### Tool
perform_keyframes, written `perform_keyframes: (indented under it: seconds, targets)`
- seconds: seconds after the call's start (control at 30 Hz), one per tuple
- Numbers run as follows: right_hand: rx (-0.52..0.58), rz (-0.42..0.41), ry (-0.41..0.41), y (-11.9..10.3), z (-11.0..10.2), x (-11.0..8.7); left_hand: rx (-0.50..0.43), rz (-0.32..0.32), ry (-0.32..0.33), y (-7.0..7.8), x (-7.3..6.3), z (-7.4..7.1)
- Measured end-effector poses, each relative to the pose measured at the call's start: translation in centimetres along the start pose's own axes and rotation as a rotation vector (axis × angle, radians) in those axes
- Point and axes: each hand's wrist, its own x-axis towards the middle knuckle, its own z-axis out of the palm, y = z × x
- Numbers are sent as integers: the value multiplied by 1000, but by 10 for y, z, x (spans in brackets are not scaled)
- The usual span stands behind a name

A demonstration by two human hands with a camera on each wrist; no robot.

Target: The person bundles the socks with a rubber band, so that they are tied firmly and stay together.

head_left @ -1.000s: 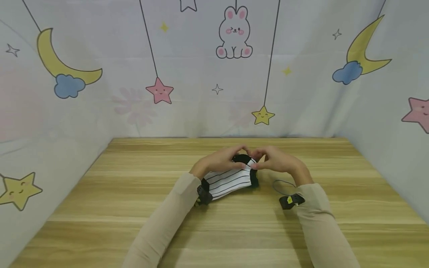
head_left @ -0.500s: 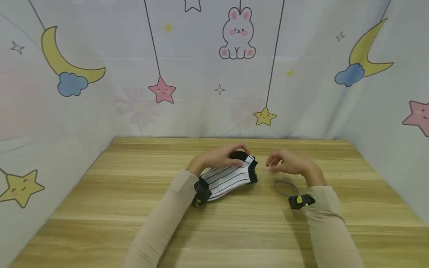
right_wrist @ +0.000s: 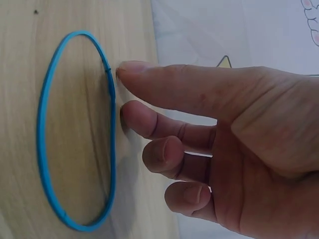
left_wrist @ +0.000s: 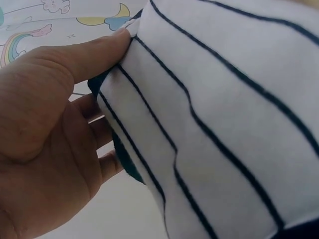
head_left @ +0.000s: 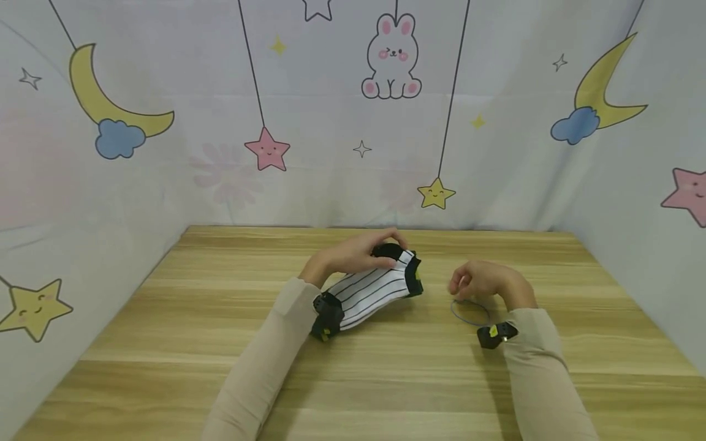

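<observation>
A white sock (head_left: 372,295) with dark stripes and black ends is held above the table by my left hand (head_left: 353,254). In the left wrist view the thumb presses the near side of the striped sock (left_wrist: 209,99), while the other fingers go behind it, partly hidden. My right hand (head_left: 488,278) hovers low over the table, its fingers loosely curled around nothing. Just under it lies a thin blue rubber band (right_wrist: 41,144), a stretched oval on the wood. Thumb tip and index finger of the right hand (right_wrist: 249,114) are close beside the band, apart from it.
A wood-grain table (head_left: 386,392) spans the work area. Pale cloth (head_left: 320,196) printed with moons, stars and a rabbit hangs behind it and along both sides. Black wrist cameras (head_left: 328,315) sit on both forearms.
My right hand has left the sock's end and moved right and down to the rubber band. My left hand keeps hold of the sock and has shifted slightly left.
</observation>
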Motion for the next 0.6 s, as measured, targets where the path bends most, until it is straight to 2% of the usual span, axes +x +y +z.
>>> perform_keyframes:
  seconds: [0.17,0.37,0.6]
  targets:
    - [2,32,-11,-2,3,0,0,17,25,2,-1,-4]
    - [-12,45,-40,-2,5,2,-15,26,27,5,-2,-7]
    - [-61,4,-35,-5,4,3,-23,45,50,6,-5,-8]
